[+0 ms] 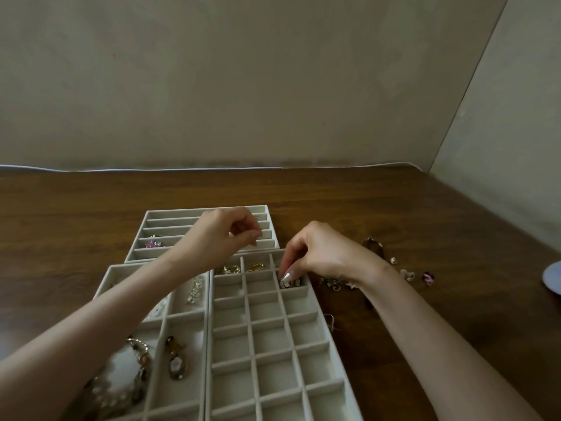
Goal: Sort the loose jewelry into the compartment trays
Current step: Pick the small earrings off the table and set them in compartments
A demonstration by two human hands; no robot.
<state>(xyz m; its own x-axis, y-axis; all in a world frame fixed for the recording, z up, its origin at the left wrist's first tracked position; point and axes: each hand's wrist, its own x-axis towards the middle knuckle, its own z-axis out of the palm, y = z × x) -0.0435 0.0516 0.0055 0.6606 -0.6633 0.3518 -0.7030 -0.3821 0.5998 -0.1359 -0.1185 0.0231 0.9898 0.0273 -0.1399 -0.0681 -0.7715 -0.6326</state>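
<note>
Three grey velvet trays lie on the wooden table: a slotted ring tray (142,238) at the back, a grid tray (274,357) in front of it, and a tray with large compartments (161,325) on the left. My right hand (318,253) pinches a small silver and dark earring (288,282) in the grid tray's right column, second compartment from the back. My left hand (223,235) hovers over the slotted tray with fingers curled; I see nothing in it. Loose jewelry (408,275) is scattered on the table right of the grid tray.
Gold pieces (256,266) sit in the grid tray's back row. A pink ring (151,244) is in the slotted tray. Bracelets (136,354) and brooches (177,364) fill the left tray. A pale round object (554,278) shows at the right edge. Walls close the back and right.
</note>
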